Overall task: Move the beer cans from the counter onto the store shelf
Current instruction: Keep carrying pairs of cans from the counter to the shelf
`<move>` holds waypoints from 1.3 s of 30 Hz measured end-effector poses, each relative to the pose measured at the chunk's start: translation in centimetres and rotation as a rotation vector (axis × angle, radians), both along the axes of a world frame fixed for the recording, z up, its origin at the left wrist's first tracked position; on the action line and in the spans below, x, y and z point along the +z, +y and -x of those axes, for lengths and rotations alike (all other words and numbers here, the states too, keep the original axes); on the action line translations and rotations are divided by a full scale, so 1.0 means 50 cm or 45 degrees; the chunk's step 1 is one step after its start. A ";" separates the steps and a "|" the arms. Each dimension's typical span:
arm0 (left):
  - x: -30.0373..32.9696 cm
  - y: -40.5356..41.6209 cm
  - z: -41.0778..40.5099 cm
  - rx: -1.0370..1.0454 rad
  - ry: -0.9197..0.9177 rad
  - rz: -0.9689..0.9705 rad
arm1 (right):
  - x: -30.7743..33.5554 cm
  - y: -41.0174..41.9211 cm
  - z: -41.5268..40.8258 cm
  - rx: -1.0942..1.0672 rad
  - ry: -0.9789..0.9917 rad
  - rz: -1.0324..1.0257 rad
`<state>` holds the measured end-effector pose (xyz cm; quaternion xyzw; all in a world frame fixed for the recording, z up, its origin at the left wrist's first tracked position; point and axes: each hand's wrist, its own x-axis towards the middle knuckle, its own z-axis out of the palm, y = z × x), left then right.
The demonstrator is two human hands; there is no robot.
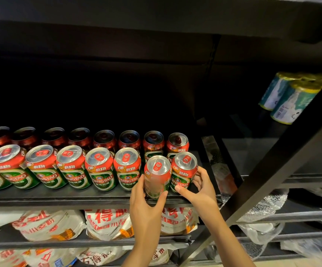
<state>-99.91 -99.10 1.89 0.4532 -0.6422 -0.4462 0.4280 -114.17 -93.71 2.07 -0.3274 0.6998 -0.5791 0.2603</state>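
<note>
Two rows of red and green Tsingtao beer cans (102, 168) stand on the black store shelf (60, 199). My left hand (146, 205) grips a can (157, 176) at the shelf's front edge, near the right end of the front row; its label looks blurred. My right hand (200, 187) holds the last can on the right (184, 171), thumb at its lower front and fingers round its right side. Both cans stand upright, touching each other.
A black diagonal frame bar (271, 170) crosses at the right. Teal and white cans with yellow rims (289, 99) sit on a shelf at the upper right. White and red bags (106, 222) fill the lower shelves. Clear plastic wrapping (262, 209) lies at the lower right.
</note>
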 end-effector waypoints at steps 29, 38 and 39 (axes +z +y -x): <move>-0.009 0.004 0.017 0.185 0.063 0.043 | 0.000 0.000 -0.021 -0.088 0.096 0.010; -0.004 -0.002 0.021 0.238 0.016 0.037 | -0.003 0.000 -0.031 -0.108 0.157 0.025; -0.001 -0.003 0.022 0.254 -0.002 0.024 | -0.001 0.000 -0.033 -0.117 0.160 0.029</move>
